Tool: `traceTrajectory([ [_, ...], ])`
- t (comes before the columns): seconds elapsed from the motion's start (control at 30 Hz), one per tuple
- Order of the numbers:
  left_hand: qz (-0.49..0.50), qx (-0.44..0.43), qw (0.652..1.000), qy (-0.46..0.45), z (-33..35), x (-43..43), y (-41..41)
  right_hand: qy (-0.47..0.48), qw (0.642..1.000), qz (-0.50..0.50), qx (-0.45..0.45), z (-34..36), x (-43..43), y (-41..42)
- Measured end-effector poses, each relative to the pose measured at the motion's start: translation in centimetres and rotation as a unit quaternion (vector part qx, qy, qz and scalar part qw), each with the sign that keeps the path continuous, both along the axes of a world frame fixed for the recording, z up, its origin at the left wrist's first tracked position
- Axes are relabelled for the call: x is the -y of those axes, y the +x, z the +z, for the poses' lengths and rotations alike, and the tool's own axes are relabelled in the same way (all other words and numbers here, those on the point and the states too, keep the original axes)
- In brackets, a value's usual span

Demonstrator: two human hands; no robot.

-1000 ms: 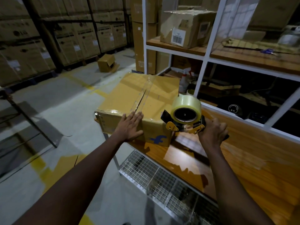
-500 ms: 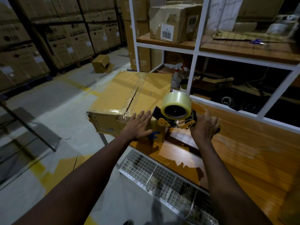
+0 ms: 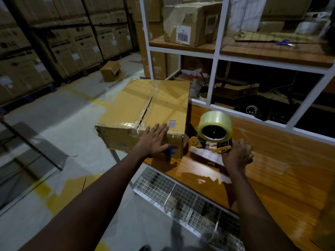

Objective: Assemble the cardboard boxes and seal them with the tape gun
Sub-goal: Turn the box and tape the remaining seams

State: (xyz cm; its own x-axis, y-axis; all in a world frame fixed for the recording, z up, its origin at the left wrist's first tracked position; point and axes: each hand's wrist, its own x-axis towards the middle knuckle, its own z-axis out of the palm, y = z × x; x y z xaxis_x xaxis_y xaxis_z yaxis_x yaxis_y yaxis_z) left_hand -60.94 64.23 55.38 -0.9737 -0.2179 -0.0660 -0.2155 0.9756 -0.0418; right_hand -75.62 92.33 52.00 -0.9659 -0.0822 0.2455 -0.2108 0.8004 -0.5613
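Sealing the box (image 3: 145,105): left grip (image 3: 155,140) presses flat, fingers straight, on its taped near edge; right grip (image 3: 236,156) clamps the tape gun (image 3: 213,131) beside it. Next move likely needs another seam taped.

It is dim where I stand. Cool grey light washes the floor (image 3: 54,109) at ten o'clock, while the wooden tabletop (image 3: 290,187) at four o'clock throws back warm, streaky glare. The box (image 3: 145,105) top is the brightest surface, its tape glinting. The tape gun (image 3: 212,136) gripped in my right hand (image 3: 237,156) shines softly, and that hand is smeared by motion blur. My left hand (image 3: 155,140), flat on the box, is only slightly soft. White shelf posts (image 3: 217,51) bow toward the edges, and the bays at two o'clock sink into black.
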Motion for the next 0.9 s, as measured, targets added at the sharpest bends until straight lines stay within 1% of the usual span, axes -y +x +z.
traceTrajectory([
  [0.07, 0.002, -0.002, 1.000, -0.004, -0.1, 0.0, 0.0, -0.004, 1.000, -0.011, 0.009, -0.8, -0.8, -0.1],
  [0.13, 0.007, -0.005, 1.000, -0.008, -0.2, -0.1, -0.1, -0.018, 0.999, -0.027, 0.039, -1.6, -1.1, 0.1],
  [0.23, 0.010, -0.012, 1.000, -0.006, -0.4, -0.4, -0.2, -0.024, 0.995, -0.049, 0.083, -2.3, -0.5, 1.0],
  [0.3, 0.010, -0.008, 1.000, -0.004, -0.3, -0.6, -0.3, -0.045, 0.990, -0.077, 0.106, -1.8, 0.7, 1.9],
  [0.43, 0.011, 0.007, 1.000, -0.007, 0.0, -0.9, -0.4, -0.077, 0.991, -0.067, 0.089, -1.1, 2.7, 4.2],
  [0.5, 0.013, 0.014, 1.000, -0.008, 0.0, -1.0, -0.5, -0.103, 0.988, -0.063, 0.097, -2.0, 3.5, 4.7],
  [0.53, 0.013, 0.016, 1.000, -0.009, 0.0, -1.1, -0.6, -0.101, 0.988, -0.062, 0.101, -2.5, 3.8, 4.9],
  [0.67, 0.013, 0.011, 1.000, -0.002, -0.2, -1.1, -0.7, -0.048, 0.987, -0.069, 0.139, -3.2, 4.4, 5.1],
  [0.77, 0.010, 0.005, 1.000, 0.002, -0.2, -1.2, -0.7, -0.035, 0.977, -0.081, 0.192, -3.2, 4.8, 5.5],
  [0.9, 0.011, 0.006, 1.000, 0.006, 0.0, -1.3, -0.7, -0.008, 0.966, -0.102, 0.239, -3.5, 5.2, 6.0],
])
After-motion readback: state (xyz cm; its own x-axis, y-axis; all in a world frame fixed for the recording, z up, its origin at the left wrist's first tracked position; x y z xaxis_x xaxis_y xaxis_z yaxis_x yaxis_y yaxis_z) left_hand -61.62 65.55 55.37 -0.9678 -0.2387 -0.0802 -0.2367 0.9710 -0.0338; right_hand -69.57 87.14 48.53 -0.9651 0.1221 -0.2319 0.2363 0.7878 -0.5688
